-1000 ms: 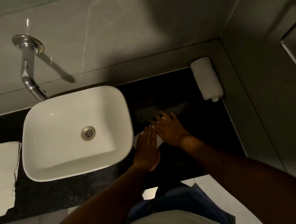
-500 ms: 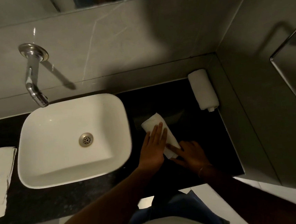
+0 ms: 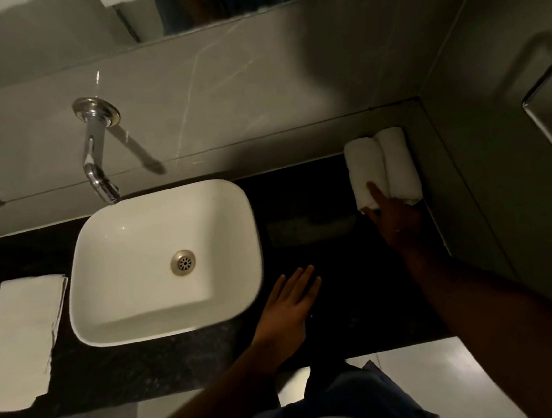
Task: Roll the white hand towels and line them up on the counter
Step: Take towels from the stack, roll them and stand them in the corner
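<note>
The scene is dim and yellowish, with light falling from above and to the left. The white basin (image 3: 158, 264) is the brightest surface, while the black counter (image 3: 318, 204) swallows detail. The tap (image 3: 96, 158) throws a slanted shadow rightward across the glossy wall tiles (image 3: 222, 89), which carry faint glare streaks. Wide-angle bending curves straight edges near the borders. Both forearms are underexposed and soft.

Two rolled white towels (image 3: 365, 170) (image 3: 398, 163) touching side by side, flat stack (image 3: 20, 338) far left

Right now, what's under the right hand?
The right hand covers the near ends of two rolled towels, side by side on the counter. Those ends are hidden.
</note>
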